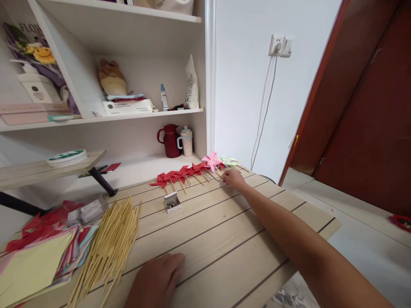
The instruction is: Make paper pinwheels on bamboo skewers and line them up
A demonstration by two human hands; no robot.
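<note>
Head view: right hand [233,177] stretched to the far desk [224,239] edge, fingers closing on a stick beside the pink pinwheel [212,161] ending the finished red row [184,173]; left hand [159,280] flat, empty, by the unused stick pile [107,248] and paper stack [35,261].

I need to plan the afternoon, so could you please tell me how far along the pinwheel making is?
Done: a row of red pinwheels, one pink pinwheel and a pale green pinwheel lie at the table's far edge. In hand: the right hand rests by that row; the left hand lies flat. Left: many sticks, a paper stack and a box of pins.
</note>
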